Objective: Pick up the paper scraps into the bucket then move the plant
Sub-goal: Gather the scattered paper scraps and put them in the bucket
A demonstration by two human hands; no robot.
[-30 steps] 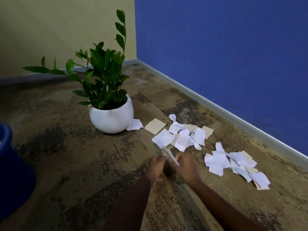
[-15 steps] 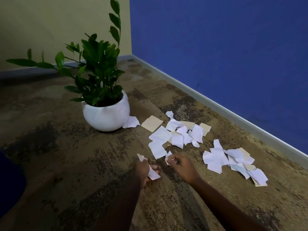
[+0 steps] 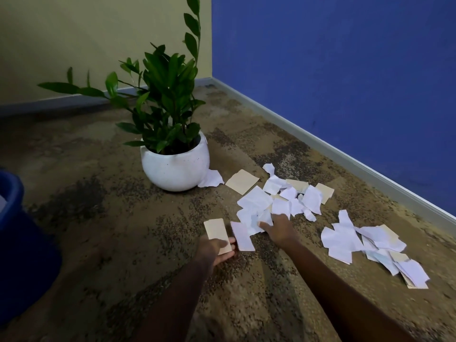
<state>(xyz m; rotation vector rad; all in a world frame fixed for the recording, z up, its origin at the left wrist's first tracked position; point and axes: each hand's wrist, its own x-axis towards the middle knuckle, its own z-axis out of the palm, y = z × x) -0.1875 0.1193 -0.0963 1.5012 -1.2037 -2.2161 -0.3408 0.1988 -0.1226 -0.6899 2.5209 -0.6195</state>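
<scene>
Our left hand [image 3: 217,250] is low on the carpet [image 3: 98,243]. Its thumb and curled fingers pinch a beige scrap [image 3: 216,232] by the near end. A white strip [image 3: 243,236] lies just beside those fingertips, and we cannot tell if it is held too. Our right hand [image 3: 278,228] is laid on the near edge of the middle pile [image 3: 278,198], thumb out to the side on the paper. The fingertips are hidden behind the hand, so we cannot tell if they already pinch something.

Where things are: the middle pile is to the right of the pot [image 3: 175,169], and a second pile [image 3: 370,245] lies further right, near the blue wall [image 3: 345,70]. One white scrap [image 3: 211,178] touches the pot, prob. tucked a bit under it. The bucket [image 3: 14,218] is at the far left edge, well apart from the paper.

Handling, as we judge it: the scraps are v. light, thin and floppy. They lie flat on rough carpet, so an edge is hard to lift. Better to press + slide several together, then pinch the bunch at its edge, or take a curled corner. The beige ones look stiffer, like card, so an edge grip is ok. A loose grip means pieces may flutter out on the way to the bucket. The plant [image 3: 167,95] w/ its pot looks heavy, smooth, round and breakable. We would take it w/ both hands low around the belly, not by the stems.
</scene>
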